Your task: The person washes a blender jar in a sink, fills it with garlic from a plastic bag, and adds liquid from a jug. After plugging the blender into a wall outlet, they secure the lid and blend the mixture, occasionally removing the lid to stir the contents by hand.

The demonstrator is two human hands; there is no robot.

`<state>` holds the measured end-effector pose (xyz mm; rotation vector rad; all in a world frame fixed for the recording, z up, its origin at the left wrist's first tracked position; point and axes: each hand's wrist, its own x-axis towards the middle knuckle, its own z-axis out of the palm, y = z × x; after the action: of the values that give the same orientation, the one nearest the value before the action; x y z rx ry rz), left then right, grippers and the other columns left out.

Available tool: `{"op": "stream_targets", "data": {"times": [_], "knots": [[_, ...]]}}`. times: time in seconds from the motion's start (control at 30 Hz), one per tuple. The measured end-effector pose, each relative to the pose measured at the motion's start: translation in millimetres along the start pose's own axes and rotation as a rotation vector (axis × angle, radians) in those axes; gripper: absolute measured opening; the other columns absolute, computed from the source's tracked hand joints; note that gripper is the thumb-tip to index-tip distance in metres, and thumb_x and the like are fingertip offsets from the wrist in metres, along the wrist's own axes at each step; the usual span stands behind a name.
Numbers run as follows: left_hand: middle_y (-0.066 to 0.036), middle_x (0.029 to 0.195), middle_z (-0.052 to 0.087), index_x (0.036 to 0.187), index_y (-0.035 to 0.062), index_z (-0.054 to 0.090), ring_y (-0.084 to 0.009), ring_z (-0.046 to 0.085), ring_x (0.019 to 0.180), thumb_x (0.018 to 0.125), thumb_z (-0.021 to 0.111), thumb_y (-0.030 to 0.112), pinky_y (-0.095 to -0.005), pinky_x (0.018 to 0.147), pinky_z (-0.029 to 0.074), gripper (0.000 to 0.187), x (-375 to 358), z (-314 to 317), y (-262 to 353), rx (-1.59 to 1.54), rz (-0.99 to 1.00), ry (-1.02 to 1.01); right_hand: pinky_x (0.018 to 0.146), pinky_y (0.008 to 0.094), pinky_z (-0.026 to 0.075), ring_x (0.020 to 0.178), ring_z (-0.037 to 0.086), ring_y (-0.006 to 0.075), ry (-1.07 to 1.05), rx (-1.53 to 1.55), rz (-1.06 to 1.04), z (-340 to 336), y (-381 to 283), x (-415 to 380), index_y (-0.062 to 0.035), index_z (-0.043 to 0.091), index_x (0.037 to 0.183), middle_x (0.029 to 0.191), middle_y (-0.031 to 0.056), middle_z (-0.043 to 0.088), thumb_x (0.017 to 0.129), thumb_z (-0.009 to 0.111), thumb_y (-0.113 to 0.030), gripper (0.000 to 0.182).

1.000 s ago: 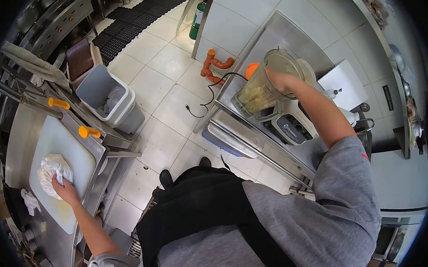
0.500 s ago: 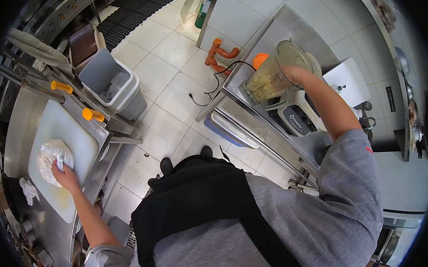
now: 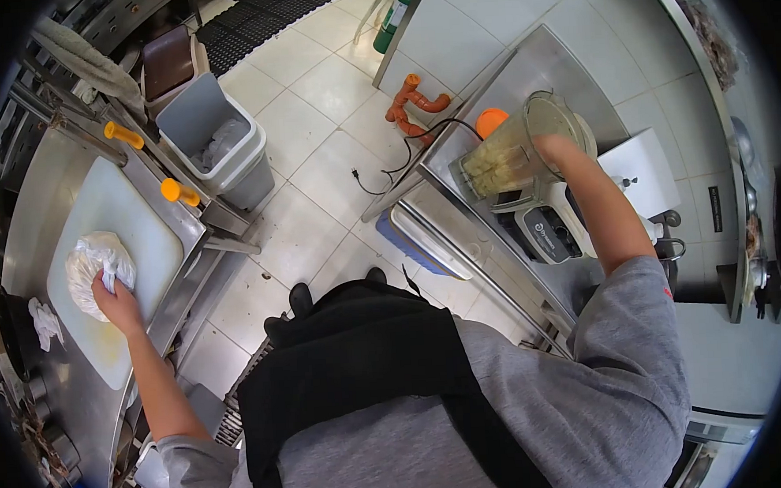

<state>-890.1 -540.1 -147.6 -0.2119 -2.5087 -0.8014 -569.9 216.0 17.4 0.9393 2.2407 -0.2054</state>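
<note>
My left hand (image 3: 118, 302) is closed around the gathered neck of a clear plastic bag (image 3: 90, 276) with pale contents. The bag rests on a white cutting board (image 3: 111, 347) at the left counter. On the right, my right hand (image 3: 559, 151) is closed at the side of a clear blender jar (image 3: 526, 131), its fingers partly hidden. Pale chunks (image 3: 491, 166) fill the jar's left end, and the jar looks tilted. Beside it is the blender base (image 3: 547, 234), with a dark control panel. A round orange item (image 3: 492, 122) lies behind the jar.
A grey bin (image 3: 213, 152) with a liner stands past the left counter. Orange pipes (image 3: 412, 110) rise near the right steel table (image 3: 439, 157). A black power cord (image 3: 388, 172) trails over its edge to a loose plug. A wall shelf (image 3: 715, 112) overhangs the right side.
The whole view has shifted slightly with my head. My left hand stays on the bag and my right hand stays at the jar, with little movement.
</note>
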Motion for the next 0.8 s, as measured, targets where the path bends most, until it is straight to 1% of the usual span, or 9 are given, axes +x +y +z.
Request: {"op": "stream_targets", "data": {"times": [0.07, 0.2, 0.27, 0.47, 0.6, 0.67, 0.7, 0.77, 0.8], "knots": [[-0.021, 0.108, 0.059, 0.113, -0.0053, 0.055, -0.0356, 0.056, 0.102, 0.081, 0.049, 0.004, -0.0394, 0.094, 0.041, 0.033, -0.4, -0.1, 0.1, 0.008, -0.011, -0.002, 0.082, 0.0393, 0.048, 0.093, 0.061, 0.0322, -0.088, -0.236, -0.077, -14.5, -33.5, -27.1, -0.0070, 0.063, 0.116, 0.109, 0.0167, 0.065, 0.070, 0.074, -0.042, 0.059], [-0.022, 0.110, 0.059, 0.114, -0.0055, 0.055, -0.0356, 0.055, 0.104, 0.081, 0.049, 0.005, -0.0394, 0.095, 0.040, 0.035, 0.2, 0.2, -1.3, -0.001, -0.012, -0.008, 0.085, 0.0373, 0.047, 0.097, 0.060, 0.0313, -0.062, -0.191, -0.127, -16.8, -44.3, -44.5, -0.0113, 0.062, 0.119, 0.112, 0.0153, 0.065, 0.069, 0.075, -0.041, 0.059], [-0.022, 0.112, 0.059, 0.115, -0.0056, 0.055, -0.0357, 0.055, 0.106, 0.081, 0.050, 0.005, -0.0393, 0.096, 0.039, 0.036, -0.3, 0.2, -2.5, -0.004, -0.021, -0.018, 0.088, 0.0356, 0.046, 0.101, 0.061, 0.0281, -0.090, -0.120, -0.104, -7.0, -34.4, -32.2, -0.0127, 0.062, 0.120, 0.113, 0.0120, 0.066, 0.073, 0.073, -0.042, 0.057], [-0.022, 0.113, 0.058, 0.116, -0.0055, 0.055, -0.0365, 0.054, 0.107, 0.081, 0.050, 0.006, -0.0397, 0.097, 0.039, 0.037, 0.0, 1.9, -8.3, 0.048, 0.014, -0.012, 0.090, 0.0359, 0.046, 0.106, 0.060, 0.0288, -0.149, -0.174, -0.247, -12.2, -42.8, -34.8, -0.0134, 0.061, 0.123, 0.119, 0.0114, 0.063, 0.075, 0.069, -0.044, 0.057], [-0.023, 0.113, 0.058, 0.116, -0.0056, 0.055, -0.0368, 0.054, 0.107, 0.081, 0.050, 0.006, -0.0401, 0.097, 0.039, 0.037, -0.3, 0.9, -6.1, 0.042, 0.013, -0.010, 0.092, 0.0361, 0.045, 0.108, 0.059, 0.0291, -0.172, -0.130, -0.265, -15.3, -40.9, -33.7, -0.0146, 0.059, 0.126, 0.120, 0.0115, 0.063, 0.075, 0.068, -0.043, 0.058], [-0.023, 0.113, 0.058, 0.116, -0.0056, 0.055, -0.0368, 0.055, 0.107, 0.082, 0.050, 0.006, -0.0402, 0.096, 0.039, 0.036, -0.2, 1.4, -7.1, 0.043, 0.007, -0.014, 0.089, 0.0318, 0.047, 0.103, 0.061, 0.0247, -0.137, -0.125, -0.306, -25.3, -28.9, -30.2, -0.0109, 0.063, 0.119, 0.118, 0.0088, 0.064, 0.077, 0.068, -0.036, 0.049], [-0.023, 0.113, 0.058, 0.116, -0.0056, 0.055, -0.0368, 0.055, 0.107, 0.082, 0.050, 0.006, -0.0402, 0.096, 0.039, 0.036, -0.3, 1.9, -7.3, 0.039, 0.005, -0.012, 0.089, 0.0318, 0.047, 0.103, 0.061, 0.0247, -0.134, -0.128, -0.304, -29.9, -16.8, -32.4, -0.0109, 0.063, 0.119, 0.118, 0.0088, 0.064, 0.077, 0.068, -0.036, 0.049], [-0.023, 0.113, 0.059, 0.116, -0.0057, 0.055, -0.0368, 0.055, 0.106, 0.082, 0.050, 0.006, -0.0401, 0.096, 0.039, 0.036, -0.2, 1.5, -7.1, 0.050, 0.008, -0.012, 0.081, 0.0274, 0.048, 0.096, 0.062, 0.0177, 0.054, 0.360, -0.319, -41.5, 6.2, -39.1, -0.0083, 0.064, 0.109, 0.113, 0.0074, 0.066, 0.081, 0.064, -0.026, 0.033], [-0.023, 0.113, 0.059, 0.116, -0.0057, 0.055, -0.0368, 0.055, 0.106, 0.082, 0.050, 0.006, -0.0401, 0.096, 0.039, 0.036, -0.5, 1.4, -8.0, 0.044, 0.005, -0.009, 0.081, 0.0274, 0.048, 0.096, 0.062, 0.0177, 0.059, 0.355, -0.316, -44.9, 4.7, -51.7, -0.0083, 0.064, 0.109, 0.113, 0.0074, 0.066, 0.081, 0.064, -0.026, 0.033]]}}
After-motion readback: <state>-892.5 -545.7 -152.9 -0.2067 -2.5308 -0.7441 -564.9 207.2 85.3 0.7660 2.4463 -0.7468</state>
